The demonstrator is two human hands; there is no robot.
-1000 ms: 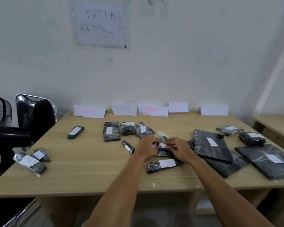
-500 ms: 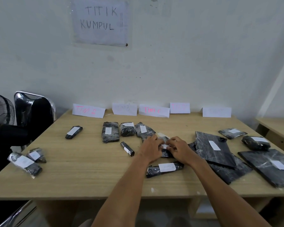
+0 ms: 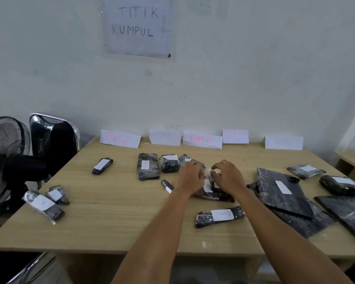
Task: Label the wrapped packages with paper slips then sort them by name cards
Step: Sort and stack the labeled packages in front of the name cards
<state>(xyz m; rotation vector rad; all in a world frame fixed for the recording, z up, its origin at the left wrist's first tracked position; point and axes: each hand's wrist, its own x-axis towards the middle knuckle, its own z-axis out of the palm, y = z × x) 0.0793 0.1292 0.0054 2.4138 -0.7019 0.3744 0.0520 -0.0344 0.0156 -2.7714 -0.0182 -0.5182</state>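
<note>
My left hand [image 3: 190, 177] and my right hand [image 3: 228, 177] meet over the table's middle. Their fingertips pinch a small pale strip [image 3: 208, 172] between them; I cannot tell whether it is tape or paper. Right below lies a black wrapped package [image 3: 213, 196] with a white paper slip [image 3: 207, 185] on it, partly hidden by both hands. Another labelled package [image 3: 219, 216] lies nearer to me. Several white name cards stand along the wall, among them one in pink writing at the left [image 3: 120, 138] and one in the centre [image 3: 202, 139].
Labelled packages lie at the back: a slim one [image 3: 102, 166], a block [image 3: 148, 169] and a lump [image 3: 169, 163]. Two sit at the left edge [image 3: 43, 203]. Flat black parcels [image 3: 283, 191] pile up at the right. A fan [image 3: 6, 152] and chair [image 3: 53, 140] stand left of the wooden table [image 3: 111, 212].
Both hands have lifted slightly off the package and shifted toward the wall, and the slip on the package beneath them now shows. The other packages lie as before.
</note>
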